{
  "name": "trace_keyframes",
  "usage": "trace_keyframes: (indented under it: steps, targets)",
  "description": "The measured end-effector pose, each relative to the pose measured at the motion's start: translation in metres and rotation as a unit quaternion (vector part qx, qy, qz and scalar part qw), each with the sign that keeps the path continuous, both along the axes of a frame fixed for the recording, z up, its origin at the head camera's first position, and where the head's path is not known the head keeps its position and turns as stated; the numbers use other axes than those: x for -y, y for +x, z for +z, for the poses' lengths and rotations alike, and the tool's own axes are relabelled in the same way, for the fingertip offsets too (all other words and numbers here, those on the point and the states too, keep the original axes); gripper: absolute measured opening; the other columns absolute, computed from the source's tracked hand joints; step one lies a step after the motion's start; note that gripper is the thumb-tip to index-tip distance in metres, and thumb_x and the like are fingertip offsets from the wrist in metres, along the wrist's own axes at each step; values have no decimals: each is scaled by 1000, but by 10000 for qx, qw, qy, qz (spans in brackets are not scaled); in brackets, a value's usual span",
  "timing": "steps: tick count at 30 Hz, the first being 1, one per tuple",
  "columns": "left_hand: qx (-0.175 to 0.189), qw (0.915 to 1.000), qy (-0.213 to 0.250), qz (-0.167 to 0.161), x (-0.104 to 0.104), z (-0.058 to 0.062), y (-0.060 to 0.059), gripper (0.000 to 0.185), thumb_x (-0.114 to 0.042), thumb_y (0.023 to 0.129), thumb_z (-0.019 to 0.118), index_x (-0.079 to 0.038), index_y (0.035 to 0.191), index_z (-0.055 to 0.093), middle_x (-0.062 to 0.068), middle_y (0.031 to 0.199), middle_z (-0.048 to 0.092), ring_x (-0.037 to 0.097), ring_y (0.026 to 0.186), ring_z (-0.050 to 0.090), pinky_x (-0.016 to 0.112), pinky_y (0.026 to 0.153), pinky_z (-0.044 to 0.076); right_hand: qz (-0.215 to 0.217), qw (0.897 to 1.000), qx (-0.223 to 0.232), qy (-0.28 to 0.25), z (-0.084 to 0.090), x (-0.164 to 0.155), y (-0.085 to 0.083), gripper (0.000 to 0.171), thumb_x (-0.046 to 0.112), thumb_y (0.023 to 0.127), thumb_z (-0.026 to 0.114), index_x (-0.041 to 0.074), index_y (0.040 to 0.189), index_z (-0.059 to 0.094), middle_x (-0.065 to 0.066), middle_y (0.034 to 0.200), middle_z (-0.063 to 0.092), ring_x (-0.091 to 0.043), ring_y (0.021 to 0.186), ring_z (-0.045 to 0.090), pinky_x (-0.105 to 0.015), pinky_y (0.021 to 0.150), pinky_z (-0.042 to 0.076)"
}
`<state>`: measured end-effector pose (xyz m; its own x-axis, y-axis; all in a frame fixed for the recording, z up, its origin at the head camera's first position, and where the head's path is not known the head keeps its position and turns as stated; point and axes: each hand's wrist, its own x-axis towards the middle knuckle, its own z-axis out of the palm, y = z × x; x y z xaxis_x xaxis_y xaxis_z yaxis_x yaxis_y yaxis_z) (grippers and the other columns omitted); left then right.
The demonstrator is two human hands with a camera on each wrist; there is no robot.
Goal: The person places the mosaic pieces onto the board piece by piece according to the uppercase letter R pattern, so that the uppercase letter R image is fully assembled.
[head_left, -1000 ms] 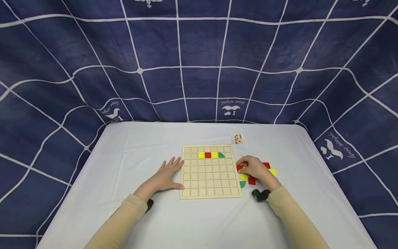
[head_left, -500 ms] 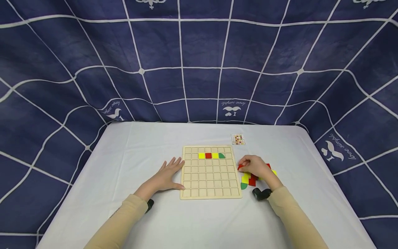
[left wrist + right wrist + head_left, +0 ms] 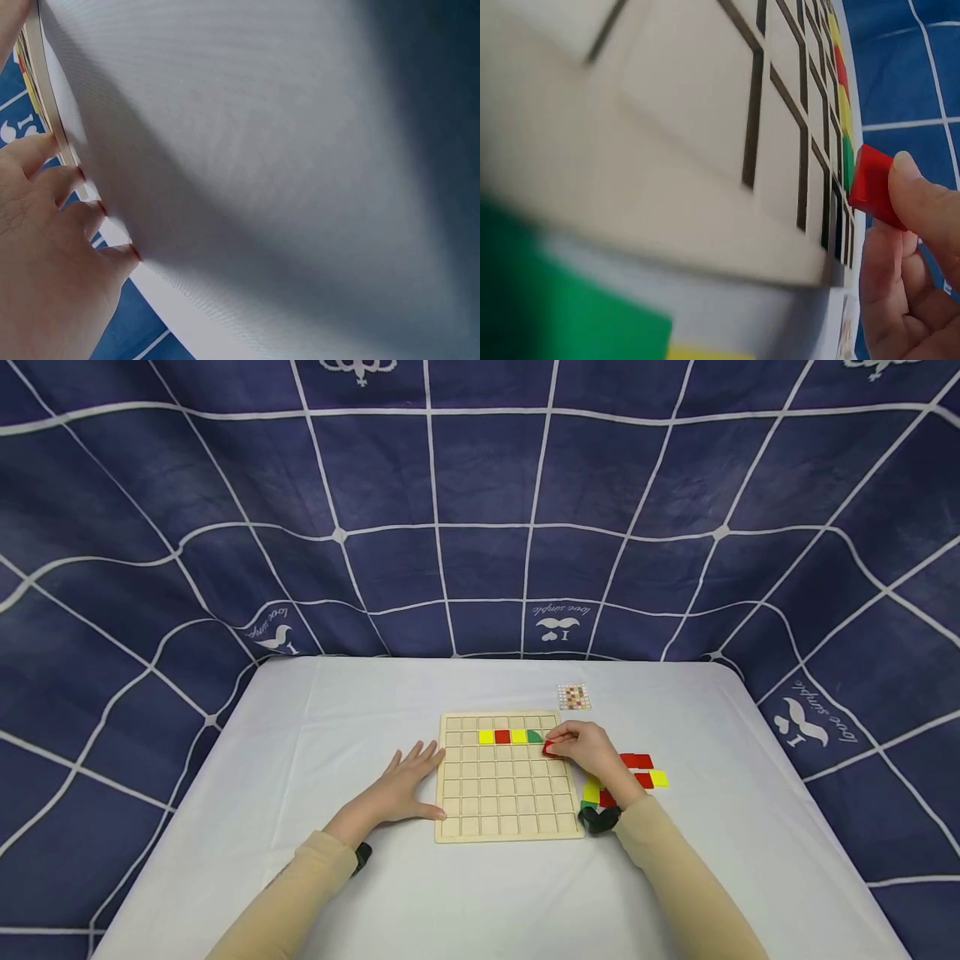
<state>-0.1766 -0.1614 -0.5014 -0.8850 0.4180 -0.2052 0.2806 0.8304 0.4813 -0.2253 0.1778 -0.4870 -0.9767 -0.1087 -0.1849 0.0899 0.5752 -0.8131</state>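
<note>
A wooden grid board (image 3: 502,793) lies on the white table, with a yellow, a red, a yellow and a green tile (image 3: 534,736) in its second row. My right hand (image 3: 581,747) pinches a red tile (image 3: 549,747) (image 3: 874,187) over the board's right edge, just right of the green tile. Flat on the table lies my left hand (image 3: 401,781) (image 3: 45,262), fingers straight and touching the board's left edge (image 3: 45,97).
Loose red, yellow and green tiles (image 3: 637,770) lie right of the board. A small pattern card (image 3: 573,696) sits behind the board's far right corner. The white table (image 3: 300,735) ends at a blue patterned cloth backdrop.
My right hand has lifted a red tile from the loose pile and carried it left and up to the board's right edge. The left hand has stayed put.
</note>
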Motion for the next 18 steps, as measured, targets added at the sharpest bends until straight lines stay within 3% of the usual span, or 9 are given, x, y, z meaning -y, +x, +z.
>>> trace_keyframes:
  steps: [12, 18]
  targets:
    - [71, 10000, -13, -1, 0, 2, 0, 115, -53, 65, 85, -7, 155, 30, 15, 164, 18, 36, 153, 7, 60, 122, 4, 409, 9963, -313, 684, 0, 16, -4, 9, 13, 87, 74, 12, 96, 78, -6, 99, 72, -17, 83, 60, -28, 77, 52]
    - [95, 9999, -15, -34, 0, 3, -1, 114, -53, 66, 84, -8, 155, 30, 14, 164, 17, 36, 153, 6, 59, 123, 3, 570, 9902, -723, 1054, 1, 20, -3, 6, 8, 86, 74, 9, 91, 78, -7, 94, 67, -17, 81, 57, -27, 72, 51]
